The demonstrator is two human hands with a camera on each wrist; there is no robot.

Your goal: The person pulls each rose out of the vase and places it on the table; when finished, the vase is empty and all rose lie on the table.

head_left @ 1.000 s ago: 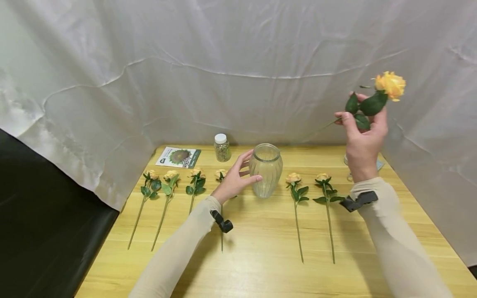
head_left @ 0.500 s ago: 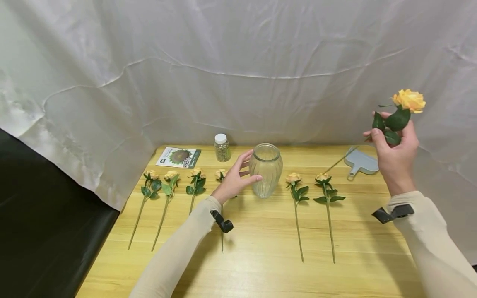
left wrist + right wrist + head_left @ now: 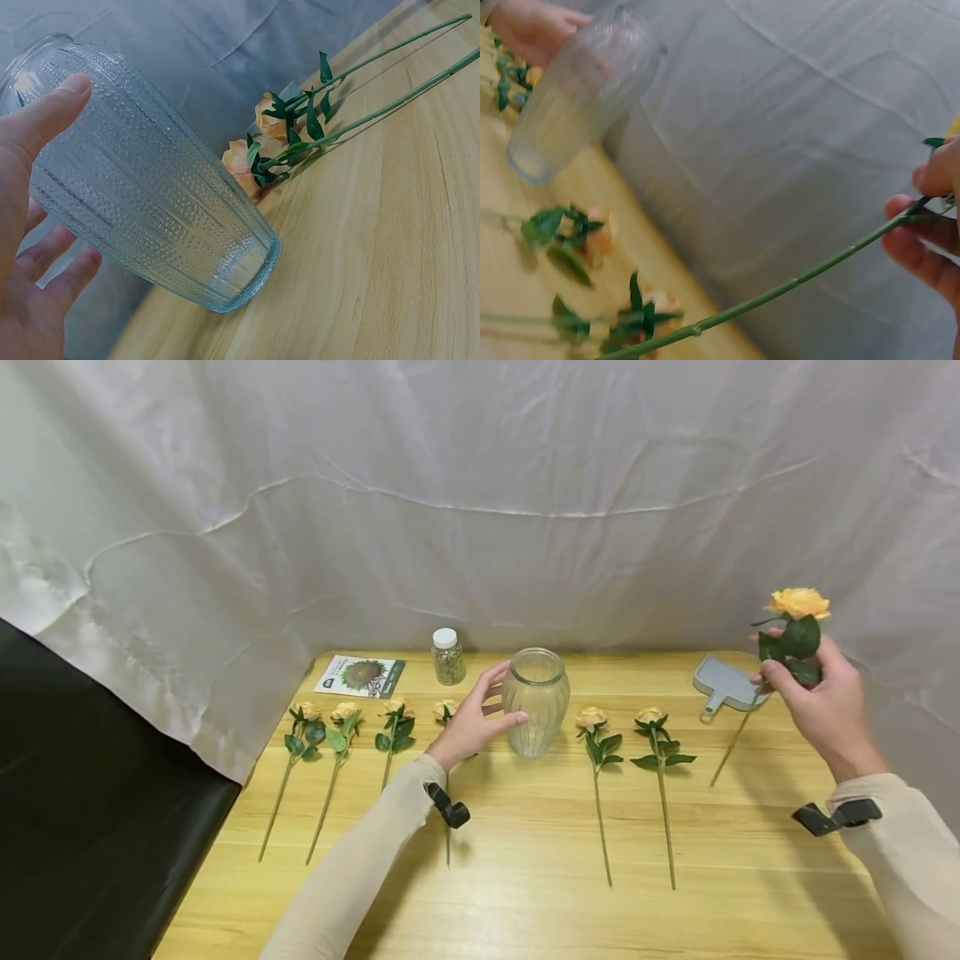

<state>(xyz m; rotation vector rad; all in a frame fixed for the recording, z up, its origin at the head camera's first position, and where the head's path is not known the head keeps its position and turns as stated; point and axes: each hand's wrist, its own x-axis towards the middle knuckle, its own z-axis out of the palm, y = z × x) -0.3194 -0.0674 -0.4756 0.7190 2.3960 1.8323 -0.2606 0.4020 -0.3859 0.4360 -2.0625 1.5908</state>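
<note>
My left hand (image 3: 468, 727) holds the ribbed clear glass vase (image 3: 542, 714) by its left side. In the left wrist view the thumb lies on the front of the vase (image 3: 157, 172), with the fingers behind. The vase stands upright on the table, with no stems in it. My right hand (image 3: 832, 714) pinches a yellow rose (image 3: 799, 602) just below its leaves, bloom up. Its long green stem (image 3: 795, 281) slants down to the left above the table. Two more roses (image 3: 591, 718) lie side by side between the vase and my right hand.
Several yellow roses (image 3: 345, 714) lie in a row on the wooden table (image 3: 525, 893) at the left, one partly under my left forearm. Behind them are a seed packet (image 3: 360, 677) and a white-capped jar (image 3: 448, 664). A grey-blue dustpan (image 3: 726, 683) lies back right. Grey cloth (image 3: 525, 568) hangs behind.
My right hand has moved right and then down with the rose, whose stem has swung to point more downward. The dustpan has come into full view. My left hand and the vase stay put.
</note>
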